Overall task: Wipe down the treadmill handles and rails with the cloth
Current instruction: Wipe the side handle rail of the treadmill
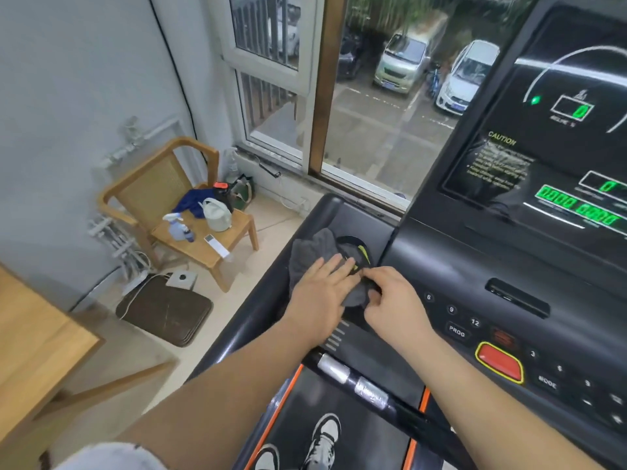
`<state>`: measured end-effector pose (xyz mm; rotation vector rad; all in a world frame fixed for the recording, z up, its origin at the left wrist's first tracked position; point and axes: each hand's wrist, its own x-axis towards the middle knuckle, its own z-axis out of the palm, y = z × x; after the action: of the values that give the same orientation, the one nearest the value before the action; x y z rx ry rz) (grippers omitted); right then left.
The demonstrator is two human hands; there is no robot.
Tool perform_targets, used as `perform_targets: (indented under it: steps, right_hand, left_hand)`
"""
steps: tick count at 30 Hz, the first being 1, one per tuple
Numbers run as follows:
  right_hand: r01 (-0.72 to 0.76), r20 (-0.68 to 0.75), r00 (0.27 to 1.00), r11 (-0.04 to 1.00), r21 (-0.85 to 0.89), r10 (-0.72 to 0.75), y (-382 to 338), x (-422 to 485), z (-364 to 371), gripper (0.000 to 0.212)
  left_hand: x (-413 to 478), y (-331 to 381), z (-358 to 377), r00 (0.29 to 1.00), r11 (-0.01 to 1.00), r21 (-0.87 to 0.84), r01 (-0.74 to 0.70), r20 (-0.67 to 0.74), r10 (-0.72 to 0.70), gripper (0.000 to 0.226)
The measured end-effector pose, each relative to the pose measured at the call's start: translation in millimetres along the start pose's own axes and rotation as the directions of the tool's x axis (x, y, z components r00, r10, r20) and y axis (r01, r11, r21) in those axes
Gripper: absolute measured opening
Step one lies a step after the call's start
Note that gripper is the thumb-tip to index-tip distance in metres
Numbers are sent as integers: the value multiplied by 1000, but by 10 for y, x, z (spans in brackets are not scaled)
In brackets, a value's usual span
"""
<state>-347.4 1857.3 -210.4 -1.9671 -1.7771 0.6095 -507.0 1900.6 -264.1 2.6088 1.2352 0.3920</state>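
Flatly, left hand presses cloth; right hand pinches it.

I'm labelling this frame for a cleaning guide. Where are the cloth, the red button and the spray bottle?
cloth (pixel 310 254): head view, bare grey fold at its far end.
red button (pixel 498 362): head view, middle of its face.
spray bottle (pixel 175 229): head view, its pale body, on the chair seat.

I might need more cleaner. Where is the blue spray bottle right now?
Head view, left side: the blue spray bottle stands on the seat of the wooden chair, just left of the white jug.
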Motion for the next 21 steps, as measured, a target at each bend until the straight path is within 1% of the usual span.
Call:
perform_targets:
  steps: [1, 3, 5, 6, 7, 9, 11, 12, 13, 14, 15, 16, 17, 18, 19, 20, 21]
  right_hand:
    - [-16, 18, 1000, 1000, -5, 16, -8, -3, -7, 48]
    - [-42, 67, 997, 999, 5, 41, -43, -29, -29, 50]
    - [-53, 117, 992, 998, 35, 49, -144, -30, -27, 46]
    - [-48, 118, 992, 998, 51, 41, -209, -5, -2, 41]
    - [-38, 111, 993, 997, 65, 31, -283, 23, 35, 35]
    - [-19, 94, 996, 992, 125, 7, -450, 75, 113, 26]
    - [0, 128, 992, 990, 143, -19, -616, 112, 160, 29]
    - [18, 167, 985, 993, 119, -38, -678, 120, 197, 33]
    - [46, 202, 978, 996, 78, -61, -715, 122, 241, 36]
    - [79, 236, 968, 997, 13, -80, -738, 119, 291, 39]
    - [116, 264, 960, 991, -73, -93, -760, 113, 335, 44]
    - [148, 279, 955, 977, -151, -101, -775, 115, 375, 50]
    - [171, 284, 952, 965, -200, -110, -778, 129, 410, 52]
    - [190, 288, 950, 954, -232, -119, -775, 146, 433, 50]
    - [203, 300, 946, 946, -254, -122, -766, 156, 447, 46]
    - [206, 327, 939, 937, -282, -108, -758, 160, 456, 45]
    - [217, 353, 930, 925, -313, -98, -743, 156, 467, 48]
  left_hand:
    - [-102, 81, -6, 998, 994, -94, 49, -26, -52, 66]
    - [-394, 206, -35, 991, 952, -277, 127, -9, -135, 63]
    - [-651, 139, -183, 973, 894, -390, 221, 23, -230, 56]
    - [-706, 46, -290, 955, 850, -449, 276, 32, -294, 54]
    - [-721, -46, -434, 931, 802, -504, 322, 15, -365, 52]
    - [-707, -189, -753, 859, 715, -591, 373, -71, -508, 46]
    - [-715, -223, -1087, 782, 662, -659, 357, -176, -598, 40]
    - [-761, -234, -1216, 744, 670, -657, 345, -243, -622, 41]
    - [-835, -242, -1309, 709, 706, -618, 346, -320, -628, 44]
    - [-927, -245, -1361, 685, 751, -545, 372, -385, -618, 50]
    - [-1026, -246, -1353, 684, 794, -448, 412, -424, -594, 55]
    - [-1118, -261, -1253, 714, 826, -344, 447, -419, -561, 59]
    - [-1204, -272, -1092, 773, 848, -260, 461, -351, -528, 62]
    - [-1280, -295, -896, 835, 865, -190, 465, -229, -500, 65]
    - [-1350, -315, -695, 876, 881, -96, 464, -95, -472, 70]
    - [-1407, -340, -515, 895, 895, 20, 445, 9, -445, 76]
    - [-1441, -362, -379, 899, 898, 113, 425, 58, -433, 83]
